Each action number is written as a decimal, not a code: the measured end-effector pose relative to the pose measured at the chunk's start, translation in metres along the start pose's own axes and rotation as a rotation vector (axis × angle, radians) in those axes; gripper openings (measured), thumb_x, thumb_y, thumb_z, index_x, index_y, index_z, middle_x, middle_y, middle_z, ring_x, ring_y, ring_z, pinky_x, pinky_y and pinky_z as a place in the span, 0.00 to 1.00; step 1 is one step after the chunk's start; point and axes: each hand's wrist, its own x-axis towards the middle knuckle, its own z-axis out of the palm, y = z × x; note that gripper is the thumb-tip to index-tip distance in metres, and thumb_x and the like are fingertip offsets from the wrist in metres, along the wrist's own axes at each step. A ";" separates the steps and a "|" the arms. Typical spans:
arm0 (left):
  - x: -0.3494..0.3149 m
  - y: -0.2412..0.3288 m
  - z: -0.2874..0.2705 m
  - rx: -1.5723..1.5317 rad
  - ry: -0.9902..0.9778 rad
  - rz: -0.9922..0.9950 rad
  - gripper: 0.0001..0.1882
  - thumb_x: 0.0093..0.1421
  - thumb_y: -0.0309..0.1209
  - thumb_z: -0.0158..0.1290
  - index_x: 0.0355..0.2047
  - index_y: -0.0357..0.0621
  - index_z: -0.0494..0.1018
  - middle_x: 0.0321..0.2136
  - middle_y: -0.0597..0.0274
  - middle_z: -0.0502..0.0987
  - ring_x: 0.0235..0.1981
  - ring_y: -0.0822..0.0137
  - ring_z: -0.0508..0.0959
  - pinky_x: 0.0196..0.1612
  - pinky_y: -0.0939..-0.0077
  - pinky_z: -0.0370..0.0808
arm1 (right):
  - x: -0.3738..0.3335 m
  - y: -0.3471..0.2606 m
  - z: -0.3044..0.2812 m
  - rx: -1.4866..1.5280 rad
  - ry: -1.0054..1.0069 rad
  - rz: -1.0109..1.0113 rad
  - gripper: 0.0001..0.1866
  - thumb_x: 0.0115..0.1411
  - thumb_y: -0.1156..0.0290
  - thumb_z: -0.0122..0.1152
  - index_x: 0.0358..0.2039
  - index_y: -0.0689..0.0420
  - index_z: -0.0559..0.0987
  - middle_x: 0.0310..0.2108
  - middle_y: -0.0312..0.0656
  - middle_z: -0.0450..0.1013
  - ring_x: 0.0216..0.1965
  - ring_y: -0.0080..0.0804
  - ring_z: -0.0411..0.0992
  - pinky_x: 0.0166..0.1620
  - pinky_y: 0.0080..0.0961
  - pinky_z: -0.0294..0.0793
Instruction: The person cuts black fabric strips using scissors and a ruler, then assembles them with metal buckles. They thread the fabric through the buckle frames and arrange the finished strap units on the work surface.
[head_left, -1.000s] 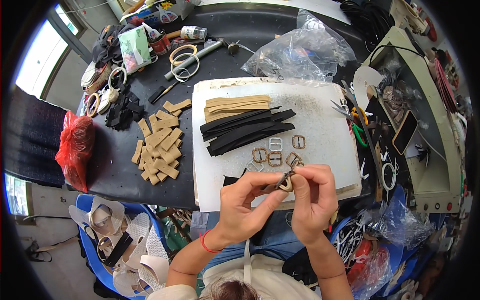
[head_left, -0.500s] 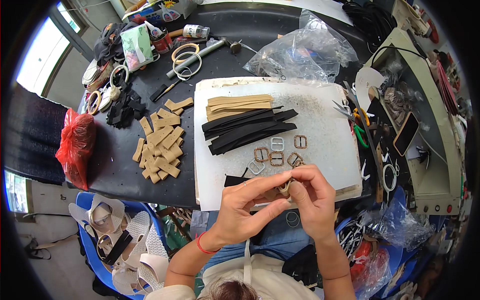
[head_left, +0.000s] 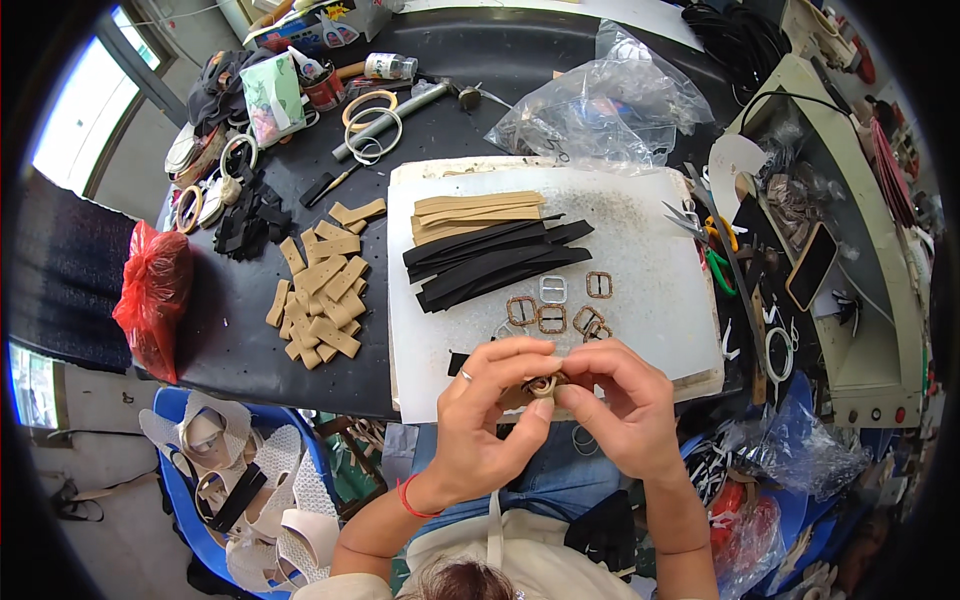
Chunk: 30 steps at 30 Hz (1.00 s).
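Note:
My left hand (head_left: pixel 488 408) and my right hand (head_left: pixel 628 405) meet at the near edge of the white work sheet (head_left: pixel 640 230). Between their fingertips both pinch a looped beige strap (head_left: pixel 543 387); a dark edge shows beside it, perhaps a buckle, mostly covered by fingers. Just beyond the hands lie several brown patterned buckles (head_left: pixel 552 319) and a clear buckle (head_left: pixel 553 289). Farther back on the sheet are a bundle of black strips (head_left: pixel 500 262) and flat beige strips (head_left: pixel 475 213). To the left, short folded beige straps (head_left: pixel 325 290) form a heap on the black table.
Scissors (head_left: pixel 688 222) lie at the sheet's right edge. A clear plastic bag (head_left: pixel 610 100) sits behind it. At far left stands a red bag (head_left: pixel 155 290), above a blue bin (head_left: pixel 180 480) of shoe parts. A hammer (head_left: pixel 470 97) and tape rolls (head_left: pixel 372 135) lie at the back.
Both hands have shifted slightly left and toward me with the beige strap. The strap's loop now shows more plainly between the fingertips. Things on the table stay put.

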 end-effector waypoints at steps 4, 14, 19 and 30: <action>-0.001 -0.005 0.003 0.161 -0.010 0.051 0.17 0.53 0.12 0.51 0.45 0.32 0.70 0.51 0.45 0.68 0.41 0.71 0.76 0.42 0.81 0.74 | -0.004 0.004 0.011 -0.352 0.126 -0.257 0.12 0.50 0.85 0.63 0.36 0.63 0.76 0.31 0.44 0.72 0.27 0.31 0.69 0.31 0.21 0.70; -0.001 -0.002 -0.002 -0.111 0.053 -0.069 0.11 0.58 0.14 0.49 0.42 0.31 0.72 0.51 0.49 0.67 0.37 0.65 0.80 0.39 0.77 0.81 | -0.010 -0.009 0.010 -0.428 -0.014 -0.264 0.11 0.56 0.82 0.60 0.41 0.64 0.75 0.29 0.43 0.72 0.29 0.31 0.72 0.33 0.26 0.72; 0.002 0.008 -0.010 -0.257 -0.107 -0.187 0.16 0.58 0.18 0.53 0.48 0.33 0.71 0.56 0.51 0.59 0.41 0.65 0.79 0.40 0.78 0.81 | 0.001 -0.002 -0.014 0.409 -0.191 0.431 0.07 0.64 0.72 0.54 0.36 0.62 0.76 0.27 0.33 0.71 0.26 0.16 0.65 0.30 0.17 0.67; 0.001 0.011 -0.008 0.503 -0.063 0.196 0.25 0.48 0.26 0.65 0.48 0.38 0.74 0.37 0.55 0.76 0.31 0.64 0.79 0.32 0.76 0.77 | -0.009 0.009 -0.004 0.558 -0.094 0.531 0.10 0.65 0.69 0.51 0.29 0.61 0.74 0.25 0.31 0.66 0.24 0.15 0.62 0.28 0.14 0.61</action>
